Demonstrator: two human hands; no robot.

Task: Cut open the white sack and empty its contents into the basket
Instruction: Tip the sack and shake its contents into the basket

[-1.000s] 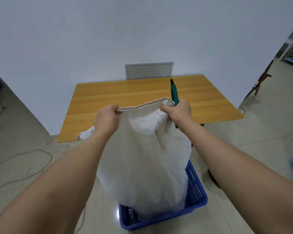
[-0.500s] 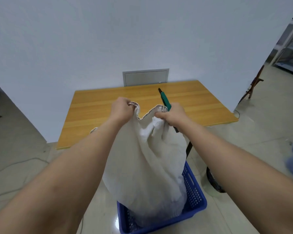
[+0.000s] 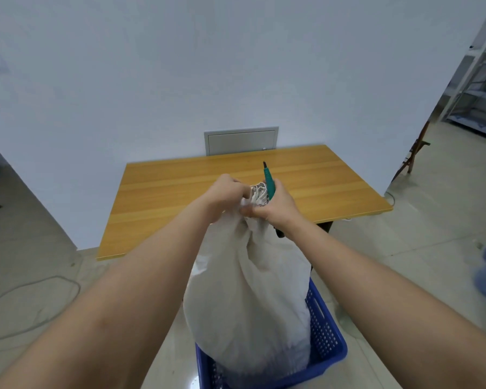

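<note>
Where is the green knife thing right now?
In the head view, the green-handled cutter pokes up from the right hand, which grips it along with the bunched top of the white sack, in front of the wooden table.

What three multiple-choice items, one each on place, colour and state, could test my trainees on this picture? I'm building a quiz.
1. Where does the sack stand?
A. on the table
B. in the basket
C. on a shelf
2. What colour is the basket?
A. red
B. grey
C. blue
3. How is the sack's top?
A. bunched shut by both hands
B. spread wide
C. cut off

Key: 1 B, its bottom sits inside the basket on the floor; 2 C, the walls are blue; 3 A, the left hand and right hand gather it, the right also holding a green-handled cutter.
</note>
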